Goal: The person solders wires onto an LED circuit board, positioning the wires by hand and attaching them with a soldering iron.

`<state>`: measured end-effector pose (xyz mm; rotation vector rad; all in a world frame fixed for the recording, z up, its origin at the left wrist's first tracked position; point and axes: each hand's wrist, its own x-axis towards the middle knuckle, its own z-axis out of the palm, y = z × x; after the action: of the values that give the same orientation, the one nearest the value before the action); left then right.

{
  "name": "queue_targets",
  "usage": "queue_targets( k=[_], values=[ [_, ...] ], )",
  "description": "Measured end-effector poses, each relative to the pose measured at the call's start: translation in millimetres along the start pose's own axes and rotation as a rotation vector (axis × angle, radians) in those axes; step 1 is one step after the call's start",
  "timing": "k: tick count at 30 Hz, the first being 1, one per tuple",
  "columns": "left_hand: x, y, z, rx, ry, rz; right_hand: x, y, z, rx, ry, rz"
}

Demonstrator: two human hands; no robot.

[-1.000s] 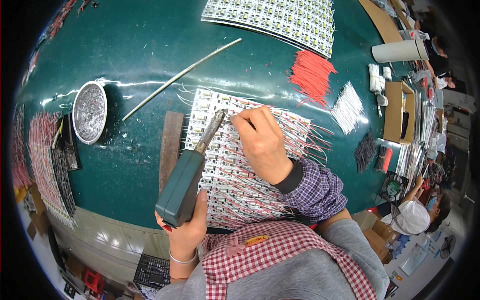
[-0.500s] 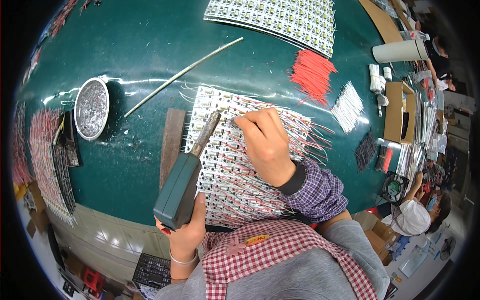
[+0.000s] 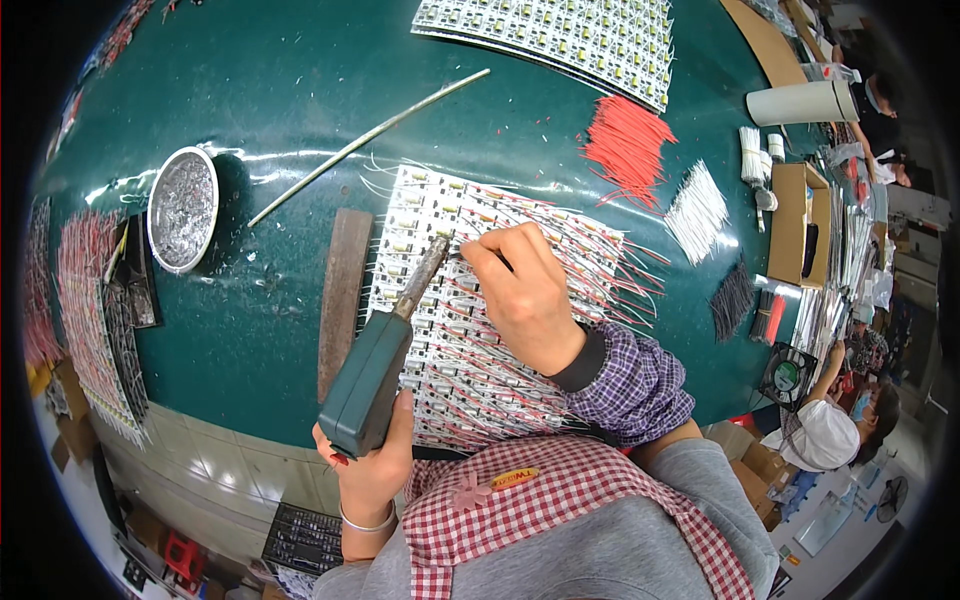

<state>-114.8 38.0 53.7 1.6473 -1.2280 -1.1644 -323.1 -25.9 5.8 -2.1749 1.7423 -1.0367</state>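
A green-bodied soldering iron [image 3: 365,385] is in my left hand [image 3: 372,465], its fingers wrapped round the body. The iron's dark metal tip points away from me and rests at or just over a white circuit-board panel [image 3: 412,195]. Rows of small components cover that panel, and many red and white wires stick out toward its right side. Close to the tip, my right hand [image 3: 525,295] is closed in a pinch over the board. Whatever lies between its fingertips is too small to make out.
Left of the panel lies a flat brown bar [image 3: 345,300], with a bowl of silvery bits [image 3: 183,210] farther left. A thin stick [image 3: 370,140] lies beyond. Red wires [image 3: 628,148], white wires [image 3: 697,205] and stacked panels [image 3: 550,40] occupy the far right; a co-worker [image 3: 830,430] sits beyond.
The iron's tip has shifted slightly right and nearer to me across the panel. My right hand's pinch has moved a little left and nearer, closing in on the tip.
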Motion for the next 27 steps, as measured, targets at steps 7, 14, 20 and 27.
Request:
queue_targets(
  k=[7, 14, 20, 27],
  values=[
    [7, 5, 2, 0.049, -0.025, 0.126, 1, -1, 0, -0.01, -0.007, 0.005],
    [2, 4, -1, 0.098, -0.039, 0.094, 1, -1, 1, -0.022, 0.002, -0.011],
    [-7, -11, -9, 0.133, 0.006, 0.089, -3, 2, -1, -0.036, -0.067, -0.035],
    [-13, -21, -15, 0.059, -0.085, 0.169, -3, 1, 1, -0.014, -0.045, -0.032]
  ],
)
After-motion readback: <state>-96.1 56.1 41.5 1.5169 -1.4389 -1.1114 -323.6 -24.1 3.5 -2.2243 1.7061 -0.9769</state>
